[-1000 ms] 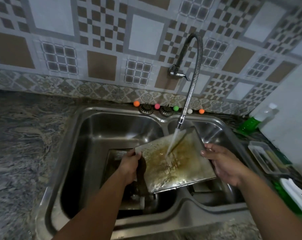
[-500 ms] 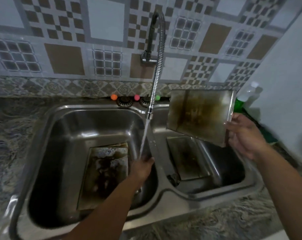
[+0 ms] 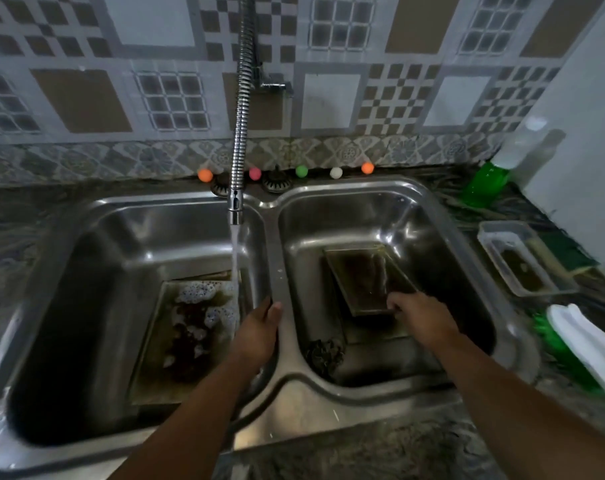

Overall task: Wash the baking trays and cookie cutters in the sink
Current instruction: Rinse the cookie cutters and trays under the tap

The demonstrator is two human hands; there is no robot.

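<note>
Head view looks down on the double sink (image 3: 277,244), my landmark for everything else. My left hand (image 3: 257,332) lies on the divider between the two basins, fingers straight and relaxed, holding nothing. My right hand (image 3: 417,317) reaches into the right basin, and its curled fingers grip the near edge of a tray (image 3: 367,275). That tray is dark and greasy and sits tilted on top of another tray (image 3: 384,332), which lies flat on the right basin's floor. A dark scrubber (image 3: 323,355) rests at the front left corner of the right basin, just beside the lower tray.

Above the divider hangs the faucet (image 3: 242,116), a coiled metal hose whose nozzle points down into the left basin. Its water (image 3: 234,265) runs in a thin stream and lands on a third tray (image 3: 155,358) flat on the left basin's floor; this one holds brown water and white foam (image 3: 204,296).

Behind the sink, along the wall, sit five small balls (image 3: 205,175) in orange, pink, green and white, with two drain strainers (image 3: 277,183) among them. On the bench right of the sink I see a green bottle (image 3: 484,183), a clear tub (image 3: 516,261) with brownish liquid, a green sponge (image 3: 568,252) just beside it, and nearer to me a white and green brush (image 3: 585,344). I cannot make out any cookie cutters.
</note>
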